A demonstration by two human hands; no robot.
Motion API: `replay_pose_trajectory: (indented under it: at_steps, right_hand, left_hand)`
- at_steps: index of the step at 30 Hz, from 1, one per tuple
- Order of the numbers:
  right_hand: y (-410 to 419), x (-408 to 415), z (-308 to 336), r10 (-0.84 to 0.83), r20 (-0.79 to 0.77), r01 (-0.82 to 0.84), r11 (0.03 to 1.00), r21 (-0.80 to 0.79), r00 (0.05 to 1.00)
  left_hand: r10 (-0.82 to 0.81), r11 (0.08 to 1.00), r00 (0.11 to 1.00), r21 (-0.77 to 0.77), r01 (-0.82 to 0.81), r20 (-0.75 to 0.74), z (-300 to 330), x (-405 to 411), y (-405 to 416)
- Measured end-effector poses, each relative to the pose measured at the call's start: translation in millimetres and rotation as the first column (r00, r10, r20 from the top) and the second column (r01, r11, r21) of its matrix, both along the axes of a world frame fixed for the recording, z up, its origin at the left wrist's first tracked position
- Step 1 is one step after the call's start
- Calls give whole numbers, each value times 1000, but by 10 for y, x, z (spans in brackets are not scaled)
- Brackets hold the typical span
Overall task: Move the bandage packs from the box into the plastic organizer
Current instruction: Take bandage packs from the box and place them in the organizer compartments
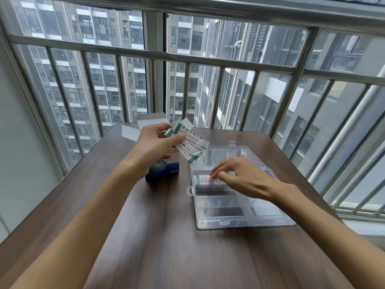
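The packs (188, 142) look like near-weightless paper sleeves, thin and floppy, and slick enough to slide over one another, so I'd judge a fanned bunch like this is best pinched across the overlapped middle, where one squeeze traps every strip; held by a tip, the loose ends would droop and one could slip free. They are white, long and narrow, with green bands at the ends and small red and dark print along the faces. The left hand (155, 142) has its grip clenched on that bunch, thumb over the top and fingers curled beneath, holding it in the air above the box (164, 173) and just left of the organizer's raised lid. The box stands on the tabletop (145, 236), blue at its base, its white top flaps open behind the hand. The right hand (233, 174) reaches into the clear organizer (239, 223), fingers fairly straight and spread, fingertips pressing on packs already lying flat in the far-left compartment; it grasps nothing that I can see. The nearer compartments show only the dark tabletop through the plastic. To my eye the move is partly done, with a handful yet to go in.
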State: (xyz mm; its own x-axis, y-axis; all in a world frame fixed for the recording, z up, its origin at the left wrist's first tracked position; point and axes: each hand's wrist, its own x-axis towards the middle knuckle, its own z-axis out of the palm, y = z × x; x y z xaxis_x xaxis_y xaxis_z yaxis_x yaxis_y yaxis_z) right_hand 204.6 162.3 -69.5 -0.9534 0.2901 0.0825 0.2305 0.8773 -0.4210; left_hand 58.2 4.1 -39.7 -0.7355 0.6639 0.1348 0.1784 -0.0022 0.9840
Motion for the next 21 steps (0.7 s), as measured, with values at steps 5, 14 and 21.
replay_pose_trajectory:
  at_steps: [5,14,21]
  right_hand:
    - [25,-48,4,-27,-14,25,992,-124,1000]
    - [-18,-130,172,-262,-354,85,891,-446,898]
    - [-163,-218,169,-452,-268,98,638,-764,851]
  left_hand:
    - [-20,999,999,-27,21,31,-17,12,19]
    - [-42,999,998,-32,43,47,-26,52,34]
    - [-54,998,997,27,52,59,-157,203,152]
